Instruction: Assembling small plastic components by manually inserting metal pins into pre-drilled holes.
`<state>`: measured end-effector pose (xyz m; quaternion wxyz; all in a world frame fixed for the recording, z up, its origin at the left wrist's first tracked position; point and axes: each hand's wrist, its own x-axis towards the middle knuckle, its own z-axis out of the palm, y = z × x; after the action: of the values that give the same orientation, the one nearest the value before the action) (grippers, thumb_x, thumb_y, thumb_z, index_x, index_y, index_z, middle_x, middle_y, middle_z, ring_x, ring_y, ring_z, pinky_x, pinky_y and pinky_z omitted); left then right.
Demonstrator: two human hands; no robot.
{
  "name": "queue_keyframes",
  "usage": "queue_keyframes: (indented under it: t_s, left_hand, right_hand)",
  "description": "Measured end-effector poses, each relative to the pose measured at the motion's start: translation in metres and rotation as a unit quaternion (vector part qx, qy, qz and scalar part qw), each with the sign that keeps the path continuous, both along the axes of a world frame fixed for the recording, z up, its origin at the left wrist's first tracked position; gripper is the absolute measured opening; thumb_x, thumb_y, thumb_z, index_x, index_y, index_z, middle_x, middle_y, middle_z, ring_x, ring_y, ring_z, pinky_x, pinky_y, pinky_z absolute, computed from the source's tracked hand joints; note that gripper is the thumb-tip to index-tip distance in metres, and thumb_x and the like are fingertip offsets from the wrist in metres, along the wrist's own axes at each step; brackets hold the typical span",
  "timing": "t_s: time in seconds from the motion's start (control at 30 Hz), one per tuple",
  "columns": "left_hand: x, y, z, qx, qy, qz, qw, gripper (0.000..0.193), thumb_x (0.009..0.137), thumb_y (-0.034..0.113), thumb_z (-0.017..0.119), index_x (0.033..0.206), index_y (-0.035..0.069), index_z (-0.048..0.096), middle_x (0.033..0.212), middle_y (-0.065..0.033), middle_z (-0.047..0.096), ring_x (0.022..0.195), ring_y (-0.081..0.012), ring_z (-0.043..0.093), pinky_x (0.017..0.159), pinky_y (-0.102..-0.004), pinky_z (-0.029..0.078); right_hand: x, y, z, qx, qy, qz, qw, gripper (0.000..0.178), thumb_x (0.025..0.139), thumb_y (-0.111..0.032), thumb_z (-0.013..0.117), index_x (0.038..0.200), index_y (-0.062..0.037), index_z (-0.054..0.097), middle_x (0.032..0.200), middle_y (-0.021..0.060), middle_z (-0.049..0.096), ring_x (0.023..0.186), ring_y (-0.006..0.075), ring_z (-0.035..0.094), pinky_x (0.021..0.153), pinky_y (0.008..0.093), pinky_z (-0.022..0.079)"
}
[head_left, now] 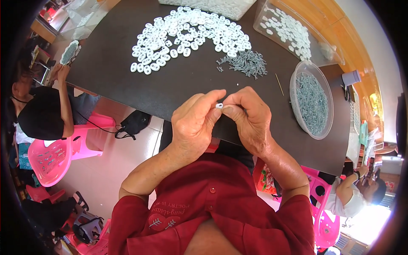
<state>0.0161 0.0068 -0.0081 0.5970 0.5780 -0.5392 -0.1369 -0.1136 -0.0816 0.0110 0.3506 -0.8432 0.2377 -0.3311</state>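
Observation:
In front of my chest, over the table's near edge, my two hands meet fingertip to fingertip. My left hand (193, 121) is closed, its thumb and forefinger pinching a small white oval plastic piece with holes (219, 105). My right hand (250, 117) is closed too, thumb against forefinger right beside that piece; anything between those fingertips is hidden. Beyond the hands, many matching white oval two-hole pieces (187, 32) lie in a wide arc. At the arc's right end is a heap of small grey screw-like parts (247, 63).
The dark table (123, 87) also bears a clear round tub (293, 97) of grey parts, a clear bin (278, 40) with white pieces, and a thin stick (279, 84). Pink plastic chairs (51, 159) stand left. A person (42, 110) sits at left, another (350, 195) at right.

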Motion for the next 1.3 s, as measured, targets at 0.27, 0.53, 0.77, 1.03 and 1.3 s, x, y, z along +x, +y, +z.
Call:
queue_keyframes:
  t_s: [0.27, 0.53, 0.77, 1.03, 1.3]
  left_hand:
    - [0.003, 0.002, -0.006, -0.014, 0.021, -0.023, 0.999, 0.031, 0.083, -0.001, 0.065, 0.113, -0.001, 0.06, 0.079, -0.0048, 0.059, 0.069, -0.0112, 0.057, 0.062, -0.0231, 0.047]
    - [0.013, 0.003, -0.015, 0.002, 0.322, -0.055, 0.945, 0.034, 0.089, 0.005, 0.061, 0.121, -0.004, 0.055, 0.085, -0.0043, 0.061, 0.072, -0.0079, 0.054, 0.065, -0.0208, 0.047]
    - [0.015, 0.002, -0.023, -0.019, 0.342, -0.054, 0.938, 0.031, 0.089, 0.005, 0.061, 0.118, -0.003, 0.056, 0.086, -0.0055, 0.062, 0.075, -0.0083, 0.056, 0.068, -0.0211, 0.048]
    - [0.013, 0.004, -0.025, -0.043, 0.388, -0.054, 0.919, 0.027, 0.089, 0.004, 0.06, 0.115, -0.002, 0.057, 0.087, -0.0048, 0.062, 0.077, -0.0084, 0.057, 0.069, -0.0211, 0.048]
    - [0.015, 0.005, -0.024, -0.035, 0.392, -0.049, 0.918, 0.025, 0.089, 0.004, 0.059, 0.113, -0.002, 0.059, 0.088, -0.0055, 0.063, 0.076, -0.0089, 0.058, 0.068, -0.0213, 0.048]
  right_hand:
    - [0.001, -0.004, 0.006, 0.062, 0.012, 0.057, 0.996, 0.005, 0.079, -0.001, 0.062, 0.079, -0.0032, 0.057, 0.07, 0.0077, 0.053, 0.065, 0.0246, 0.05, 0.06, 0.0359, 0.041]
    - [0.027, -0.036, 0.025, -0.002, 0.051, 0.045, 0.998, 0.012, 0.082, -0.005, 0.064, 0.093, 0.0, 0.064, 0.085, 0.0078, 0.06, 0.076, 0.0136, 0.056, 0.068, 0.0249, 0.044]
    - [0.109, -0.064, -0.007, -0.233, 0.115, -0.027, 0.965, 0.015, 0.077, -0.017, 0.067, 0.084, -0.0034, 0.065, 0.079, 0.0152, 0.063, 0.074, 0.0305, 0.059, 0.064, 0.0382, 0.047]
    - [0.129, -0.068, -0.025, -0.283, 0.151, -0.053, 0.946, 0.018, 0.073, -0.017, 0.07, 0.074, -0.002, 0.06, 0.075, 0.0158, 0.059, 0.073, 0.0332, 0.057, 0.062, 0.0428, 0.046]
    - [0.086, -0.065, -0.002, 0.032, 0.101, 0.006, 0.994, 0.012, 0.077, -0.008, 0.067, 0.085, -0.0001, 0.062, 0.072, 0.0044, 0.06, 0.068, 0.0122, 0.057, 0.06, 0.0264, 0.045]
